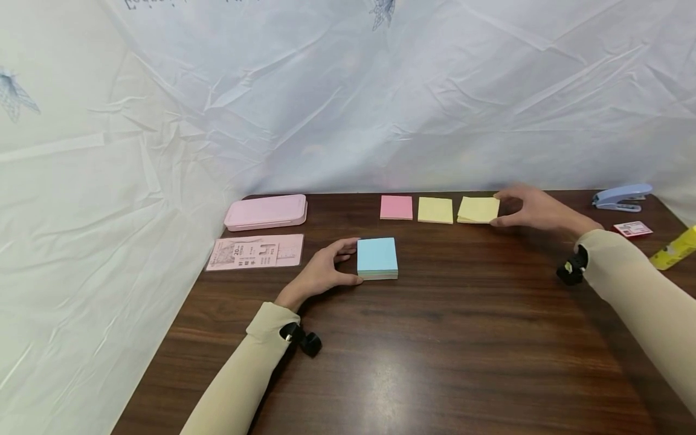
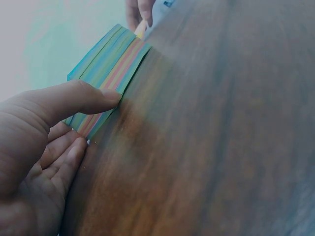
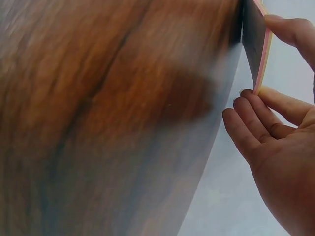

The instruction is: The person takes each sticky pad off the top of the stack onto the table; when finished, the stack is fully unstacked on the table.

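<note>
In the head view, a thick stack of sticky notes with a blue top sits mid-table. The left hand grips it from its left side. Striped edges of many colours show on this stack in the left wrist view, the thumb along its near side. Farther back, the right hand pinches a yellow sticky note pad by its right side, thumb in front and fingers behind. In the right wrist view this thin pad shows a pink and yellow edge and a dark underside, tilted up off the table.
Left of the held pad lie another yellow pad and a pink pad. A pink case and a pink printed packet lie at left. At right are a blue stapler, a small red-and-white box and a yellow tube.
</note>
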Demonstrator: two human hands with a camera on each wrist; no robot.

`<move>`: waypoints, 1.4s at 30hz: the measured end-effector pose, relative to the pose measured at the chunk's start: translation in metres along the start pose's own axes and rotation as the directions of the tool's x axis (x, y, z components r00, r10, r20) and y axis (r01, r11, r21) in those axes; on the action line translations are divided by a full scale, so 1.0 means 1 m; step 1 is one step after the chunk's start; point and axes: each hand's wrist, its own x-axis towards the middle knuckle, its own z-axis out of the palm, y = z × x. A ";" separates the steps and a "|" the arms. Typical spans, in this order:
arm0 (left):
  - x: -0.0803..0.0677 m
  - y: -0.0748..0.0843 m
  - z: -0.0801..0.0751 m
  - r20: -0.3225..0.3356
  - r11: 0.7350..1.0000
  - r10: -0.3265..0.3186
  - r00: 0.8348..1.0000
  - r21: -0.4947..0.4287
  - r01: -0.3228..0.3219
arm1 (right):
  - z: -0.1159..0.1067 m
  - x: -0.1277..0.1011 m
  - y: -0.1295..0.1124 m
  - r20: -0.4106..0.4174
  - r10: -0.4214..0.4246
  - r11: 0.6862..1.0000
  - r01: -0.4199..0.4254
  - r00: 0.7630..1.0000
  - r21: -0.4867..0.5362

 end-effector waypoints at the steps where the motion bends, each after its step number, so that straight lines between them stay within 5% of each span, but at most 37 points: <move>1: 0.000 0.000 0.000 0.000 1.000 0.001 1.000 0.000 -0.001 | 0.000 0.000 0.001 0.002 0.001 1.000 -0.001 1.000 -0.010; 13: 0.000 0.001 0.000 0.003 1.000 0.004 1.000 -0.002 -0.004 | 0.001 0.003 0.007 0.047 -0.020 0.992 0.025 0.999 -0.125; 26: 0.002 0.003 0.001 0.003 1.000 0.010 1.000 -0.004 -0.010 | 0.002 0.004 0.006 0.041 -0.023 0.993 0.028 0.999 -0.119; 42: 0.011 0.004 0.005 0.033 1.000 0.028 0.999 0.003 -0.028 | 0.011 -0.012 -0.043 -0.064 -0.116 0.993 0.117 0.991 0.006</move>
